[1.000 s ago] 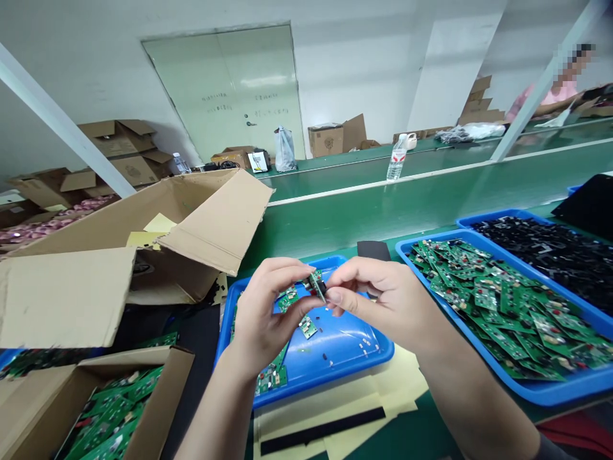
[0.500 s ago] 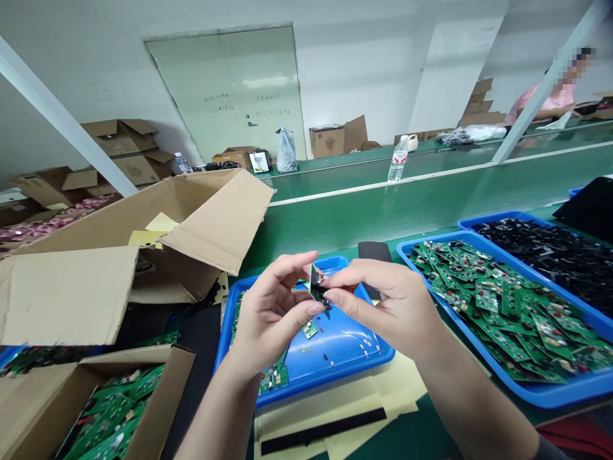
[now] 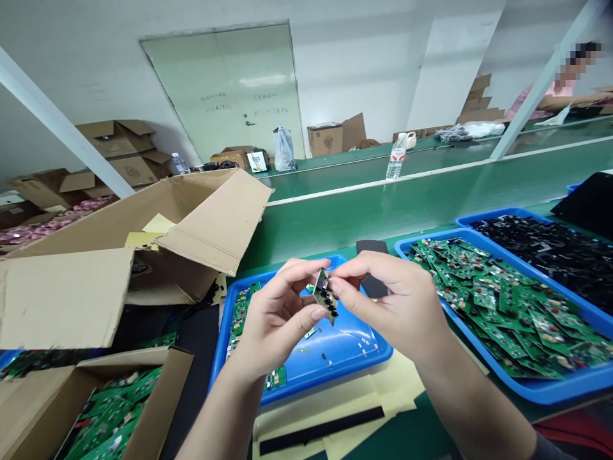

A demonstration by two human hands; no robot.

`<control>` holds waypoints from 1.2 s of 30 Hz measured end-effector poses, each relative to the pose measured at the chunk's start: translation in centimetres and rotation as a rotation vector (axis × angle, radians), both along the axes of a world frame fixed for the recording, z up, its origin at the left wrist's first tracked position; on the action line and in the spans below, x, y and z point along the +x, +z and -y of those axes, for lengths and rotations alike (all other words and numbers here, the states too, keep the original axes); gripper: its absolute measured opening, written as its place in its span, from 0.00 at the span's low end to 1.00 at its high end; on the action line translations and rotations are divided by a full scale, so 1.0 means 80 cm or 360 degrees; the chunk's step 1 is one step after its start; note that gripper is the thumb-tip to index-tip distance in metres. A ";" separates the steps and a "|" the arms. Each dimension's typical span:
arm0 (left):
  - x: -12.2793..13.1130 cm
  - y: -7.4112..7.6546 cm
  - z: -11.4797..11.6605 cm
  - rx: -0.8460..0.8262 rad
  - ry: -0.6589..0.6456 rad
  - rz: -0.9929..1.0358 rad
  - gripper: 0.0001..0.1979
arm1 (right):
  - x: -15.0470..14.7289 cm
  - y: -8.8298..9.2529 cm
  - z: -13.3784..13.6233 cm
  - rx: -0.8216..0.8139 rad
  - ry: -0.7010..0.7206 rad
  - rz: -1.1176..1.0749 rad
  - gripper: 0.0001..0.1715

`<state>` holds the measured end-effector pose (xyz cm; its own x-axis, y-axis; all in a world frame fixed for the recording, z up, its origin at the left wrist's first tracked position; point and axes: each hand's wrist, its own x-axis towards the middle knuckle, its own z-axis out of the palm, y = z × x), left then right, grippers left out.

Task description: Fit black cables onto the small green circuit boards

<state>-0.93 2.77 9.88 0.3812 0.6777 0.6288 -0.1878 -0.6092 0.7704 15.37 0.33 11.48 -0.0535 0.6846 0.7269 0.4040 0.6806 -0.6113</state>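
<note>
A small green circuit board is held up on edge over the blue tray, tilted, with dark and silvery parts on the side facing right. My left hand is closed on it, fingertips at the top edge and thumb at the lower edge. From the right, my right hand pinches thumb and forefinger together against the board's upper part, by a silvery component. What sits between those fingertips is too small and covered to make out. In the tray below are more green boards along the left side and small loose bits.
At right stand a blue tray heaped with circuit boards and another of black parts. On the left are a large open carton and a box of boards. A water bottle tops the divider; a person in pink sits beyond.
The board has turned, showing more of its component side, and shifted slightly right. My right fingertips have moved a little up along it. The far person's arm has stretched out to the right.
</note>
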 end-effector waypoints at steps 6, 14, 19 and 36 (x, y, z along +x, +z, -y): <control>0.000 -0.003 0.002 -0.0284 -0.0144 0.0120 0.20 | 0.003 -0.004 -0.006 0.0244 -0.0020 0.0096 0.07; -0.004 -0.006 0.000 -0.0540 -0.0254 0.0142 0.15 | 0.014 -0.006 -0.017 0.0543 -0.0214 0.0329 0.08; -0.006 -0.002 -0.001 -0.0731 -0.0361 0.0125 0.13 | 0.017 -0.005 -0.018 0.0670 -0.0314 0.0419 0.10; -0.018 0.007 -0.009 -0.0954 -0.0126 -0.0406 0.15 | 0.014 -0.015 -0.027 0.0542 -0.0096 0.0722 0.18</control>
<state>-2.34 3.47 10.45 0.5314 0.8465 0.0341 0.0192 -0.0522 0.9985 16.49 2.48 10.30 -0.3796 0.4272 0.8206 0.6192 0.7764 -0.1178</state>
